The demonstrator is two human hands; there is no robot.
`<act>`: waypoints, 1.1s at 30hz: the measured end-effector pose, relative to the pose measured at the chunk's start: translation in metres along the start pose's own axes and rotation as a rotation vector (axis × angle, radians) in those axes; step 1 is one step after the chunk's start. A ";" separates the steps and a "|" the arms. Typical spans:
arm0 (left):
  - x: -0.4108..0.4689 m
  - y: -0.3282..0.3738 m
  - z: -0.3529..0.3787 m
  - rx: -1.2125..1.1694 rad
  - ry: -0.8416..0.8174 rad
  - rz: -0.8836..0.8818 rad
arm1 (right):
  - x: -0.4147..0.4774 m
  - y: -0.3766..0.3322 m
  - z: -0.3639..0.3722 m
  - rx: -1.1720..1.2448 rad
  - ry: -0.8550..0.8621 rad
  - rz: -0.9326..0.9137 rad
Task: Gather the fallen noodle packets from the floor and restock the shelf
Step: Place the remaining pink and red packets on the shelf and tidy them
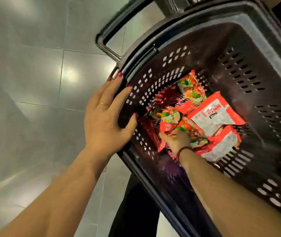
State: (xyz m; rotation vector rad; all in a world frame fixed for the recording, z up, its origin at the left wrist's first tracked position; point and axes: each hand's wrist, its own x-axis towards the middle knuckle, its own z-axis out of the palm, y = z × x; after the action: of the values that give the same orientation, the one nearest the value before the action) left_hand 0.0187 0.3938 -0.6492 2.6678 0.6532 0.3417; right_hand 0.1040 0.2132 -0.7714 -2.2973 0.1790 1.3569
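Note:
A black perforated shopping basket (239, 65) fills the right of the view, seen from above. Several red, white and green noodle packets (210, 117) lie heaped on its bottom. My left hand (105, 117) rests on the basket's near left rim, fingers straight over the edge and thumb inside the wall. My right hand (175, 139) reaches down into the basket and its fingers curl round a red noodle packet (167, 124) in the heap. The fingertips are hidden among the packets.
Shiny grey floor tiles (33, 100) spread to the left of the basket. The basket's black handle (105, 43) hangs out over its far left side. A dark trouser leg (136, 211) shows below the basket. No shelf is in view.

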 end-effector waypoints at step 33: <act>0.051 0.091 0.048 0.141 -0.950 0.283 | -0.052 -0.034 -0.184 0.001 -0.352 -0.543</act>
State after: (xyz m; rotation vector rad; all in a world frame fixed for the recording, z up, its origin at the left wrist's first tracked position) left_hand 0.1139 0.3298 -0.6482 2.6165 -0.0038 -0.8876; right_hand 0.2350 0.1536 -0.6413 -1.8643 -0.5173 1.4170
